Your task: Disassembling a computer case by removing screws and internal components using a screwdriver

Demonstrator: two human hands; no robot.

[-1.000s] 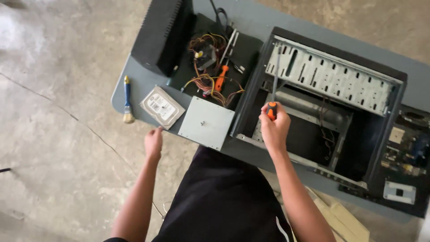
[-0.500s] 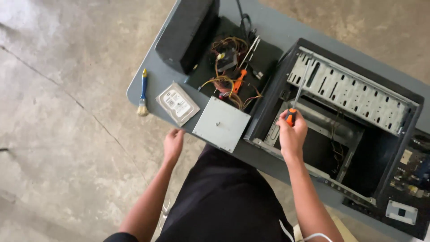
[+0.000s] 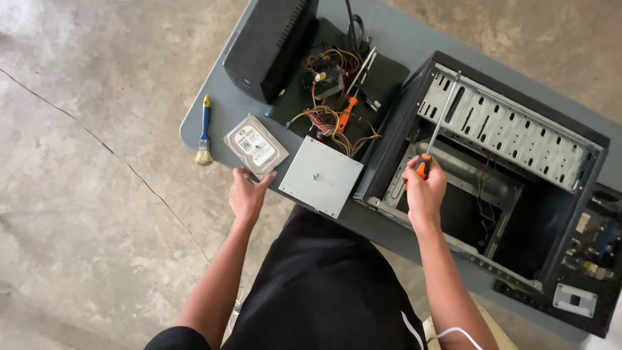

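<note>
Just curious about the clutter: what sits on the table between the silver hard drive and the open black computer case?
In the head view, a flat grey metal box lies between the silver hard drive and the open black computer case, near the table's front edge.

Soft, even daylight, faint shadows, sharp focus throughout, with slight wide-angle stretching at the edges.

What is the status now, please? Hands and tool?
Right hand grips screwdriver inside open computer case. Left hand touches hard drive. Nothing blocking.

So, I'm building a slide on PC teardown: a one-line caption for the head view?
Right hand holds a screwdriver in an open computer case; left hand touches a hard drive.
</note>
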